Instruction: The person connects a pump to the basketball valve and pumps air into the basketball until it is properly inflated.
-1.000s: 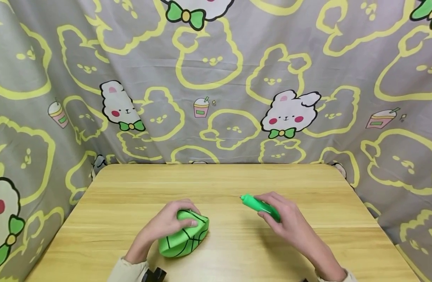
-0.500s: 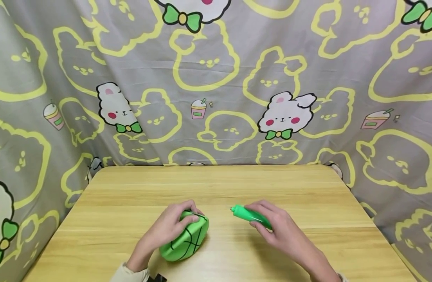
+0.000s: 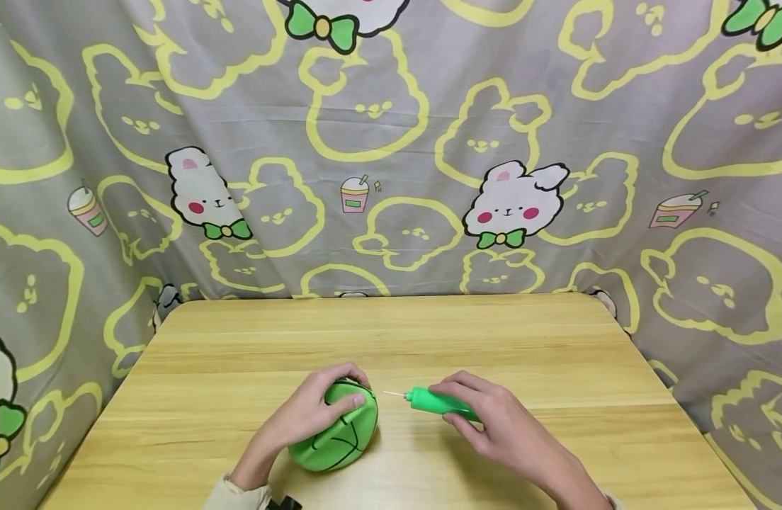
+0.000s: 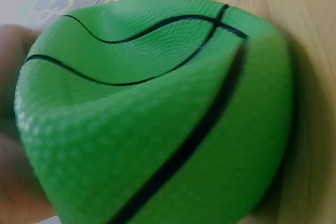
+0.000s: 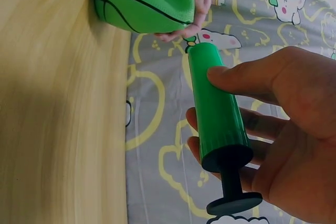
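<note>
Right fingers (image 3: 457,392) moved nearer ball (image 3: 345,440), curled round pump (image 5: 215,106).

Head camera: sited above the near side of the wooden tabletop (image 3: 493,326), facing forward and down; the most distant and widest view, with tabletop below and cartoon-print curtain (image 3: 397,170) above. Left wrist camera: very close to the green basketball (image 3: 346,439), which fills most of the frame; faces across it toward the curtain, picture turned sideways, tabletop at right. Right wrist camera: close behind the green hand pump (image 3: 438,402), facing along it from the black handle (image 5: 233,203) toward the ball and left hand (image 3: 314,407); turned sideways, tabletop at left. Head and left wrist views share the pump's needle (image 3: 394,393).
</note>
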Tool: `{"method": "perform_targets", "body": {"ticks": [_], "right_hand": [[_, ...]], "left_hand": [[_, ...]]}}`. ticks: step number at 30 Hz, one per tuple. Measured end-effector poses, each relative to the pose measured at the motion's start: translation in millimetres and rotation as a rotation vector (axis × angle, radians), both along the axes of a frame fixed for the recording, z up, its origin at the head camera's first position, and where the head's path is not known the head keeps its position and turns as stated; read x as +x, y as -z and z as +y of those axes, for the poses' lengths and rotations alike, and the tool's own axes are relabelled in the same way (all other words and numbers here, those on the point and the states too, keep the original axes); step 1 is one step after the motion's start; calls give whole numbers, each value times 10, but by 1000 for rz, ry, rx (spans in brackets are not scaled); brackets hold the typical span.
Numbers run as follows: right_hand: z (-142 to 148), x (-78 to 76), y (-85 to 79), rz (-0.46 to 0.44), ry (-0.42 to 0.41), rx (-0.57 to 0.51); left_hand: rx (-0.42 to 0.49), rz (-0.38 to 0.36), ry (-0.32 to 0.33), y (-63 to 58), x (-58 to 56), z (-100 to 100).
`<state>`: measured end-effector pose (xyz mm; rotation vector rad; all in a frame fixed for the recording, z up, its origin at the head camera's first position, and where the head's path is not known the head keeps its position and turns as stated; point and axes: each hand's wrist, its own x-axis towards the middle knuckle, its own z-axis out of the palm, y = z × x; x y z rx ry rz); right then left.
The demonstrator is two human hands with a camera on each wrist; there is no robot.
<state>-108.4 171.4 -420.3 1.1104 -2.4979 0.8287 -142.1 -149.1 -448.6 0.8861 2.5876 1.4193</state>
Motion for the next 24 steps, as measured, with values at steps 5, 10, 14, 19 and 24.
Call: {"method": "perform_targets", "body": {"ticks": [5,10,14,19,24], "right_hand": [[16,10,5,5,-2,5],[22,14,32,35,-4,0],[25,5,52,59,18,13],[35,-13,49,57,59,58],[32,-41,54,38,52,75]], "left_hand": [[-12,-37,51,0,1,20],[-23,83,-35,14,33,121],[-68,213,-128,50,68,208],[-131,301,-205,77,88,300],[-192,346,-231,90,119,357]]}}
